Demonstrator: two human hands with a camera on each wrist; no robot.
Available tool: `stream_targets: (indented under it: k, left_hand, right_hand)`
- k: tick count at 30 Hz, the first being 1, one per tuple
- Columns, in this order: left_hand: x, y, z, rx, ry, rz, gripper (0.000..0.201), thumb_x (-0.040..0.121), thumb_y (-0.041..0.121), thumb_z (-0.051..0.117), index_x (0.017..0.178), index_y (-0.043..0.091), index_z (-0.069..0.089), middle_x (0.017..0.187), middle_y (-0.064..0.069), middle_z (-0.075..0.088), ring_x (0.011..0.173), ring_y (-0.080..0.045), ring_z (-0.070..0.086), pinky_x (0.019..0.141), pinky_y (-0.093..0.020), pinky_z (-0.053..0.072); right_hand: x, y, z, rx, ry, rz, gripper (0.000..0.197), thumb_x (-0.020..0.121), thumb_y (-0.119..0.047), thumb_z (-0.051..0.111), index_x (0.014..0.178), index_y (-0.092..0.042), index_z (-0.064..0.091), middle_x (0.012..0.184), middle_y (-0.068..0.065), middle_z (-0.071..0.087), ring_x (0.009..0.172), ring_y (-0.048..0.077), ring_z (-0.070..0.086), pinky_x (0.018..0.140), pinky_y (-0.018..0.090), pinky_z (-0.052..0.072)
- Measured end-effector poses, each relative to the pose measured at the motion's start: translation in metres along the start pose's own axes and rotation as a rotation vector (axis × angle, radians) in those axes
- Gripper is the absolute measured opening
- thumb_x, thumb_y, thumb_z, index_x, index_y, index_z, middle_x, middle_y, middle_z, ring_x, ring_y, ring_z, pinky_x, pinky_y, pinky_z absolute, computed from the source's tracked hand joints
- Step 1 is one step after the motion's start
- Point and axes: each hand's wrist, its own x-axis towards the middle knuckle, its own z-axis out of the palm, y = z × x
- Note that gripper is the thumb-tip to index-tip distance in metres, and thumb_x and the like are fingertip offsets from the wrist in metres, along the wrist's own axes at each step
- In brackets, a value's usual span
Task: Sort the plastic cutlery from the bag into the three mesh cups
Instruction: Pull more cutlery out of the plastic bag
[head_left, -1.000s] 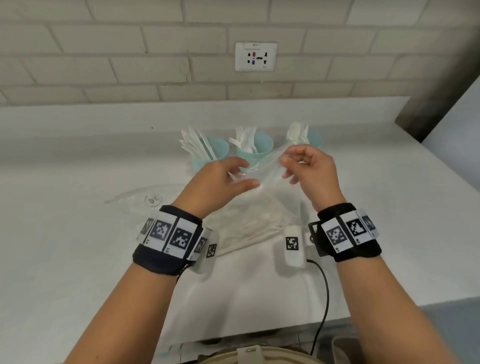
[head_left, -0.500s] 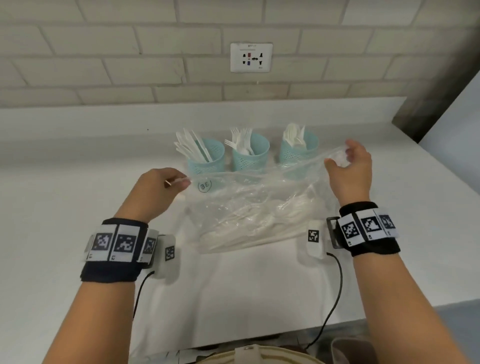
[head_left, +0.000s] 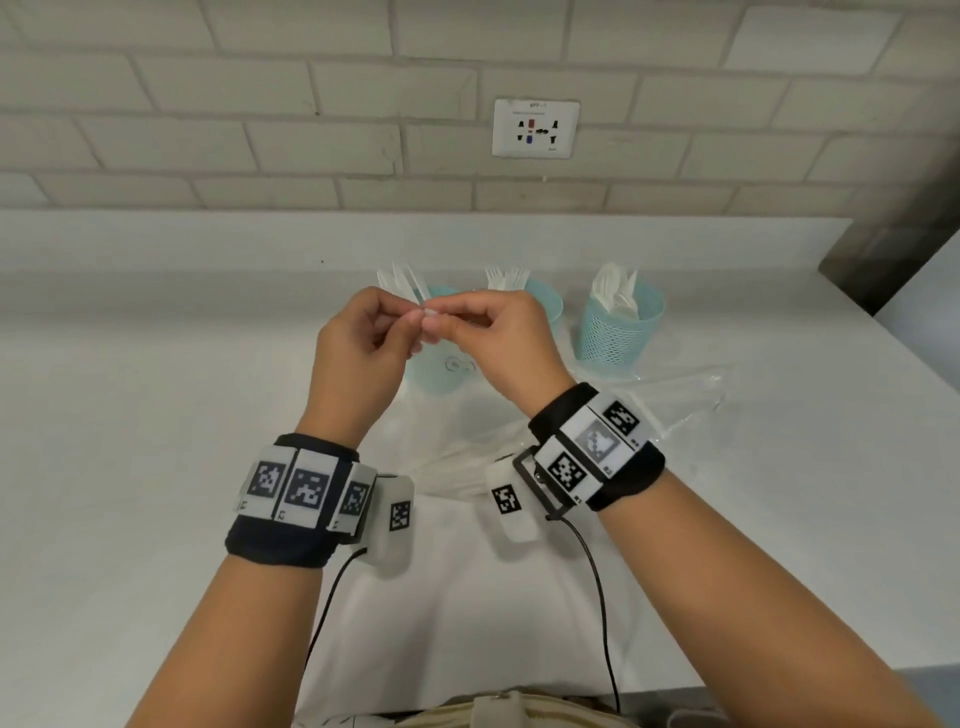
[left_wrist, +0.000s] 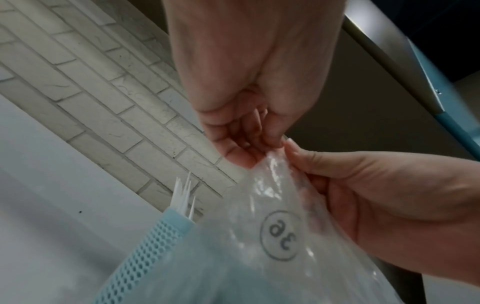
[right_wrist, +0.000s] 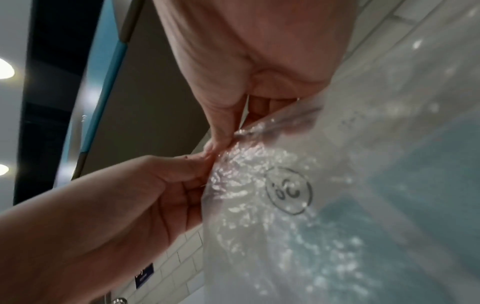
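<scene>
Clear, thin film is what we hold: the bag (head_left: 670, 400) is soft, light and slippery, so we judge it best taken at its top edge. Our left hand (head_left: 358, 348) and right hand (head_left: 498, 338) pinch that edge together, fingers (left_wrist: 270, 142) curled on the plastic, raised above the counter (head_left: 156, 467). White cutlery (head_left: 467, 457) lies inside the bag's lower part, light but stiff. We count three mesh cups (head_left: 618, 327) behind, each already holding pieces, and one bag.
</scene>
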Motion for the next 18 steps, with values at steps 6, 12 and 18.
stream_targets:
  k: [6, 12, 18]
  left_hand:
    - [0.003, -0.002, 0.012, -0.089, 0.181, -0.026, 0.025, 0.095, 0.003, 0.049, 0.079, 0.022, 0.049, 0.071, -0.004, 0.061, 0.061, -0.012, 0.063, 0.065, -0.025, 0.056]
    - [0.014, -0.020, 0.000, -0.053, 0.390, -0.064, 0.027, 0.096, 0.006, 0.040, 0.082, 0.029, 0.043, 0.071, 0.003, 0.050, 0.059, -0.008, 0.048, 0.062, -0.026, 0.044]
    - [0.015, -0.028, -0.009, 0.022, 0.322, -0.042, 0.028, 0.095, 0.004, 0.039, 0.093, 0.025, 0.058, 0.070, 0.004, 0.049, 0.057, -0.009, 0.047, 0.059, -0.027, 0.043]
  right_hand:
    - [0.008, 0.010, -0.023, -0.124, 0.088, 0.008, 0.008, 0.078, -0.015, 0.073, 0.085, -0.013, 0.075, 0.075, -0.010, 0.068, 0.071, 0.006, 0.061, 0.082, 0.035, 0.055]
    - [0.001, 0.035, -0.105, -0.450, 0.181, 0.106, 0.008, 0.080, -0.019, 0.071, 0.087, -0.016, 0.073, 0.072, -0.011, 0.064, 0.069, 0.007, 0.060, 0.081, 0.027, 0.049]
    - [-0.016, 0.046, -0.159, -0.509, 0.281, 0.190, 0.010, 0.080, -0.020, 0.071, 0.090, -0.019, 0.073, 0.084, -0.004, 0.069, 0.084, 0.011, 0.063, 0.088, 0.023, 0.045]
